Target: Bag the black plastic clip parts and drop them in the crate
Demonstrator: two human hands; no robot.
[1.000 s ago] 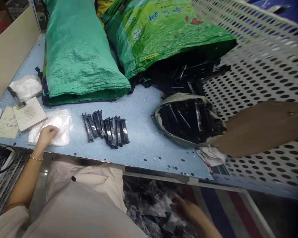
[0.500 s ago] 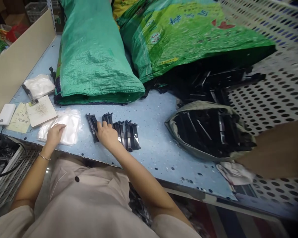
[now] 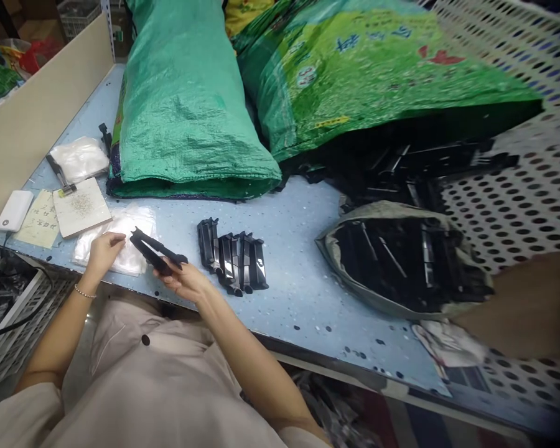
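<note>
My left hand (image 3: pixel 106 252) is closed in a pinch at the clear plastic bags (image 3: pixel 133 264), which lie in a flat stack near the table's front edge. Thin film seems to be between its fingertips. My right hand (image 3: pixel 184 281) grips a pair of long black plastic pieces (image 3: pixel 156 249) from below. They are tilted in a narrow V, their far ends pointing at the bags and my left hand. To the right, several similar black plastic pieces (image 3: pixel 233 258) lie side by side on the blue table, some with shiny faces.
Behind stand a teal woven sack (image 3: pixel 186 112) and a green printed sack (image 3: pixel 354 81) spilling black parts. A grey-green bag (image 3: pixel 336 249) of black parts lies right. At left are a square pad (image 3: pixel 81 211), a note (image 3: pixel 37 227), a white device (image 3: pixel 14 211) and another bag stack (image 3: pixel 79 158).
My right hand has lifted black pieces from the left end of the row and carried them left, turning them toward the bags. My left hand has stayed at the bags.
</note>
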